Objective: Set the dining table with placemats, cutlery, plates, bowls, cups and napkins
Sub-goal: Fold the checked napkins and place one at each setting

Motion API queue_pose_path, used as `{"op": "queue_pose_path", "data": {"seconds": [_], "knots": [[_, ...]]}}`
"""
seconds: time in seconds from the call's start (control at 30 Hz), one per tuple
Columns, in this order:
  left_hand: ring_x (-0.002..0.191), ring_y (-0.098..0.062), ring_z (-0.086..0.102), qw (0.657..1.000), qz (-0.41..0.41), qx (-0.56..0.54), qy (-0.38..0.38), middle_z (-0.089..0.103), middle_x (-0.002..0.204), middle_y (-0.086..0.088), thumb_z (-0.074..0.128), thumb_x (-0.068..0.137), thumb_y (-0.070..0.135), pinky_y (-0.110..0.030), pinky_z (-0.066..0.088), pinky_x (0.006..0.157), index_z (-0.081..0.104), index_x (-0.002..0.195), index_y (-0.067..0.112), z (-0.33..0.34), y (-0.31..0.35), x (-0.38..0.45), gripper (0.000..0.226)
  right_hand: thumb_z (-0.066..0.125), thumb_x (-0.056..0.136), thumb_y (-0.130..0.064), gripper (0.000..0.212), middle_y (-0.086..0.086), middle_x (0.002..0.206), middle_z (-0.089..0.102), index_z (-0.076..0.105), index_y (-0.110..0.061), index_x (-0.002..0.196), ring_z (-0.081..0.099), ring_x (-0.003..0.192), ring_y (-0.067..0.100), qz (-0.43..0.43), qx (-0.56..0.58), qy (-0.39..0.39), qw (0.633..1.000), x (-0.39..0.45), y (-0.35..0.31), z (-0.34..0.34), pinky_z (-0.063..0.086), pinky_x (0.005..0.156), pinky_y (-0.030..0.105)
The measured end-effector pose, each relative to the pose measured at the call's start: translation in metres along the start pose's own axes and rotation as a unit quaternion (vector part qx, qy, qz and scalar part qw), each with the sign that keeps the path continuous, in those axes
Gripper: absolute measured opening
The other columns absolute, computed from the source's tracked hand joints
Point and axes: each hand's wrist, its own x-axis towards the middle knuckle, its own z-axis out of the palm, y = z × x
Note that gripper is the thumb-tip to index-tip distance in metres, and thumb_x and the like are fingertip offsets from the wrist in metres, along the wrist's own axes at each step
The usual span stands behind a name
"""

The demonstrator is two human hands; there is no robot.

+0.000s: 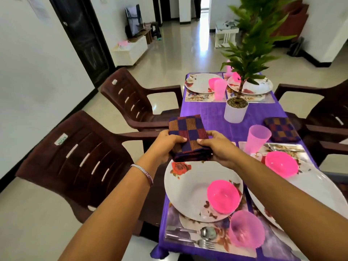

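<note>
Left hand (163,146) and right hand (216,147) both pinch a folded checked napkin (188,137), thumbs on top, above the near plate (188,187). Four settings laid; one napkin (280,131) placed beyond the right fingers. Napkins remain outstanding.

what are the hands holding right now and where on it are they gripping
Both hands hold one folded checked napkin: left hand on its near left edge, right hand on its near right edge.
</note>
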Motion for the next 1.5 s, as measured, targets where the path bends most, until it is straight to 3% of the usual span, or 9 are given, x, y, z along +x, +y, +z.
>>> {"op": "queue_pose_path", "data": {"seconds": [0.1,0.27,0.47,0.6,0.83,1.0,1.23,1.4,1.5], "knots": [[0.101,-0.030,0.065,0.998,-0.053,0.033,-0.033,0.063,0.119,-0.016,0.061,0.081,-0.005,-0.041,0.058,0.073,0.047,0.124,0.011,0.003,-0.013,0.029,0.048,0.052,0.093,-0.003,0.037,0.012,0.110,0.067,0.045,-0.018,0.125,0.067,0.095,0.035,0.027,0.002,0.040,0.999,0.027,0.010,-0.011,0.054,0.083,0.059],[0.103,-0.032,0.063,0.989,-0.092,0.065,-0.093,0.061,0.116,-0.017,0.055,0.081,-0.013,-0.043,0.058,0.072,0.038,0.134,0.020,-0.003,-0.026,0.089,0.065,0.041,0.085,0.010,0.054,0.011,0.110,0.061,0.033,-0.019,0.130,0.063,0.089,0.024,0.073,-0.033,0.058,0.995,0.079,0.010,-0.025,0.055,0.064,0.035],[0.090,-0.018,0.065,0.996,-0.015,0.074,-0.049,0.060,0.113,-0.012,0.058,0.078,-0.020,-0.035,0.059,0.075,0.036,0.141,0.018,-0.019,-0.031,0.182,0.076,0.054,0.085,0.013,0.085,0.010,0.098,0.065,0.012,-0.030,0.145,0.066,0.095,0.023,0.022,-0.131,0.096,0.987,0.168,0.010,-0.020,0.055,0.088,0.044],[0.100,-0.019,0.065,0.993,0.035,0.111,-0.025,0.059,0.120,-0.010,0.063,0.078,-0.017,-0.038,0.058,0.081,0.039,0.144,0.018,-0.023,-0.039,0.240,0.078,0.060,0.086,0.007,0.077,-0.009,0.084,0.058,0.026,-0.029,0.144,0.064,0.087,0.016,-0.025,-0.202,0.142,0.969,0.218,0.008,-0.016,0.053,0.068,0.028],[0.100,-0.010,0.060,0.984,0.062,0.164,-0.013,0.060,0.121,-0.002,0.062,0.080,-0.015,-0.005,0.050,0.072,0.040,0.143,0.012,-0.019,-0.063,0.297,0.072,0.058,0.089,0.004,0.061,0.005,0.131,0.055,0.038,-0.018,0.143,0.054,0.111,0.014,-0.014,-0.268,0.159,0.950,0.273,0.037,-0.022,0.050,0.089,0.026],[0.097,-0.007,0.057,0.977,0.083,0.198,-0.003,0.059,0.112,0.004,0.063,0.079,-0.014,0.001,0.044,0.069,0.049,0.136,0.009,-0.019,-0.077,0.306,0.063,0.056,0.093,0.000,0.053,0.004,0.132,0.055,0.042,-0.016,0.141,0.052,0.123,0.020,0.004,-0.297,0.164,0.941,0.286,0.052,-0.026,0.047,0.098,0.033],[0.094,-0.021,0.058,0.928,0.068,0.364,0.030,0.057,0.104,-0.004,0.066,0.073,0.030,-0.033,0.052,0.079,0.061,0.119,0.027,-0.018,-0.099,0.319,0.046,0.053,0.097,-0.016,0.050,0.006,0.135,0.045,0.039,-0.016,0.145,0.041,0.124,0.026,0.012,-0.421,0.158,0.893,0.300,0.066,-0.026,0.041,0.103,0.036],[0.120,-0.029,0.040,0.890,0.072,0.442,0.081,0.046,0.126,-0.008,0.064,0.084,0.025,-0.037,0.037,0.098,0.053,0.130,0.020,-0.012,-0.084,0.304,0.048,0.057,0.095,-0.026,0.051,0.007,0.137,0.038,0.042,-0.017,0.142,0.030,0.127,0.028,0.017,-0.438,0.168,0.883,0.290,0.059,-0.024,0.036,0.104,0.036],[0.114,-0.027,0.048,0.897,0.127,0.410,0.110,0.055,0.118,-0.003,0.064,0.081,0.021,-0.040,0.042,0.096,0.059,0.118,0.022,0.003,-0.070,0.286,0.037,0.059,0.092,-0.023,0.042,0.008,0.135,0.043,0.052,-0.017,0.133,0.033,0.127,0.030,-0.017,-0.421,0.182,0.888,0.269,0.047,-0.032,0.032,0.104,0.034]]}}
